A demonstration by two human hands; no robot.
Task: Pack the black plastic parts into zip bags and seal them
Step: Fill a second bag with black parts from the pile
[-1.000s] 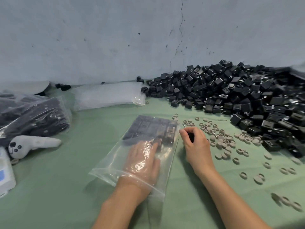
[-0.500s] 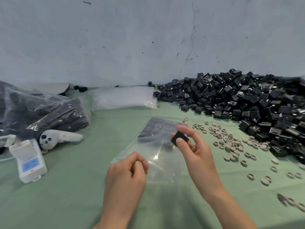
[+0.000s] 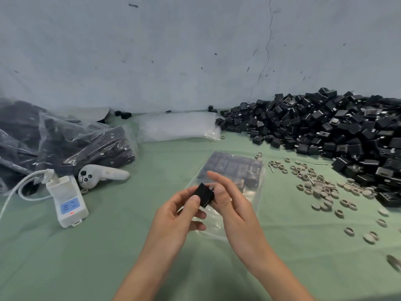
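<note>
A single black plastic part [image 3: 203, 194] is held in the air between both hands, above the near end of a clear zip bag [image 3: 233, 170]. My left hand [image 3: 178, 216] pinches its left side with thumb and fingers. My right hand [image 3: 230, 205] touches its right side, index finger stretched out above it. The bag lies flat on the green cloth with several black parts in its far half. A large heap of loose black parts [image 3: 325, 127] fills the right back of the table.
Filled bags of black parts [image 3: 65, 144] lie at the left. A stack of empty zip bags [image 3: 178, 127] sits by the wall. A white controller [image 3: 102, 174], a white power strip [image 3: 67, 200] and scattered beige rings [image 3: 321, 187] lie on the green cloth [image 3: 108, 246].
My left hand came out of the bag and rose to meet the right. The right hand picked up a black part, and now both hands hold it above the bag.
</note>
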